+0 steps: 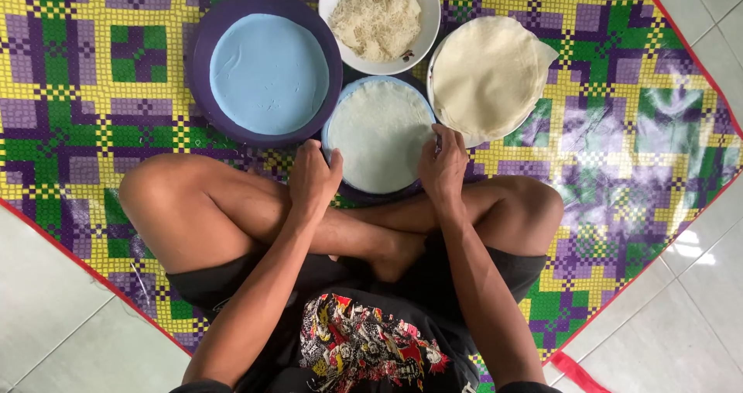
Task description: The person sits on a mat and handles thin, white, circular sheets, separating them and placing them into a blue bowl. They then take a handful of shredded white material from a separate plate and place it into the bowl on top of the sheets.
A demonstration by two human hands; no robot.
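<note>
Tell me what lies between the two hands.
In the head view, one round white wrapper on a blue plate lies between left hand and right hand.

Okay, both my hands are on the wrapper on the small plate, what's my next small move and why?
Probably scoop some filling: the wrapper lies flat and bare on the blue plate, with your left hand and right hand at its near edge, and the white bowl of shredded filling sits just beyond.

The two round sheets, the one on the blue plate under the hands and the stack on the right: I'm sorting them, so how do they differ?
The sheet on the blue plate is whiter, single and flat; the stack on the right is creamier, layered, with an edge sticking out. The left hand and right hand touch the sheet; the stack lies untouched. Both are thin and round.
</note>
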